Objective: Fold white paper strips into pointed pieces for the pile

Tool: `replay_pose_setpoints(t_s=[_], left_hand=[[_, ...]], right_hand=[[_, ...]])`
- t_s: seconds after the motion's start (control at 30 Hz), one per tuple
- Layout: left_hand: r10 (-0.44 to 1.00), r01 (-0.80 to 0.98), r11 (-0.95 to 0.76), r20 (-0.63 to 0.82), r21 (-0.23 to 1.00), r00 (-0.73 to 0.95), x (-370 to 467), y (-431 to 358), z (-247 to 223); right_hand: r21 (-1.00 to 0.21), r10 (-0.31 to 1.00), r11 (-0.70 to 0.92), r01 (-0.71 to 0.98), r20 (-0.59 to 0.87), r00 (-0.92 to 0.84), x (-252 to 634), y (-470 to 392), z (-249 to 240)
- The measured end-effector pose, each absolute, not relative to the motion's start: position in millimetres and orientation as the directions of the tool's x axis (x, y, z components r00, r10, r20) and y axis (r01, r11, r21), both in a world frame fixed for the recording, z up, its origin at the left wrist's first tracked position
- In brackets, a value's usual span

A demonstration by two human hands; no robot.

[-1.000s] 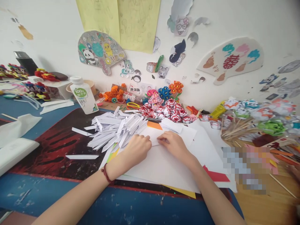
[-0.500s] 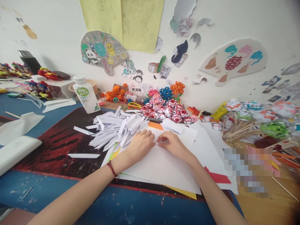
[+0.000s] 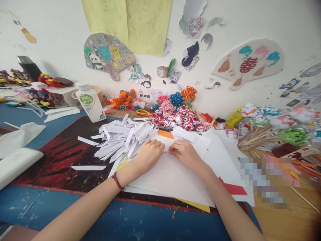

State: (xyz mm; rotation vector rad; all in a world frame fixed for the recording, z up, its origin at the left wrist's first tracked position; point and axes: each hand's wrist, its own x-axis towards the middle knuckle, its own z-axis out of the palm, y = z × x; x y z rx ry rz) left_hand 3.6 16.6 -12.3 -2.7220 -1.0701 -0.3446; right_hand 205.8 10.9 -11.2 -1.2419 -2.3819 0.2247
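Note:
My left hand [image 3: 151, 152] is closed, its fingers curled down over white paper [image 3: 166, 147] that shows faintly between the two hands. Facing it, my right hand [image 3: 184, 152] has thumb and fingers pinched at the same paper. Its outline is hard to tell against the large white sheets [image 3: 173, 180] beneath both hands. Just left of my left hand lies a heap of folded white paper strips [image 3: 122, 135]. One loose strip [image 3: 89, 168] rests apart on the dark mat [image 3: 62, 157].
A white bottle [image 3: 90, 102] stands behind the strips. Red-and-white paper flowers [image 3: 184, 117] line the back by the wall. Wooden sticks [image 3: 258, 137] and more paper flowers [image 3: 292, 134] lie at the right. A white case [image 3: 20, 164] sits at the left edge.
My fingertips have drawn slightly apart, the right fingers curling in more. The small paper edge seen between them is now less distinct. The view has shifted slightly.

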Motion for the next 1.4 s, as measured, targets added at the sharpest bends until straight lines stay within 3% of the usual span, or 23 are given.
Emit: replay_pose_setpoints(t_s=[0.5,0.97,1.27,1.4], left_hand=[[0.559,0.595,-0.784,0.216,-0.179,0.801,-2.2,8.8,2.8],[0.542,0.569,-0.806,0.184,-0.164,0.820,-3.3,7.7,3.3],[0.455,0.476,-0.824,0.140,-0.307,0.879,5.6,7.0,-1.1],[0.485,0.515,-0.810,0.174,-0.281,0.857,3.9,9.6,-2.7]], right_hand=[[-0.148,0.754,0.639,0.755,0.314,-0.577,208.2,7.1,-12.2],[-0.113,0.747,0.657,0.745,0.229,-0.624,201.8,-2.9,-2.2],[-0.106,0.747,0.652,0.751,0.262,-0.611,193.6,-3.2,-7.0],[-0.091,0.753,0.635,0.767,0.291,-0.590,192.4,-2.9,-8.4]])
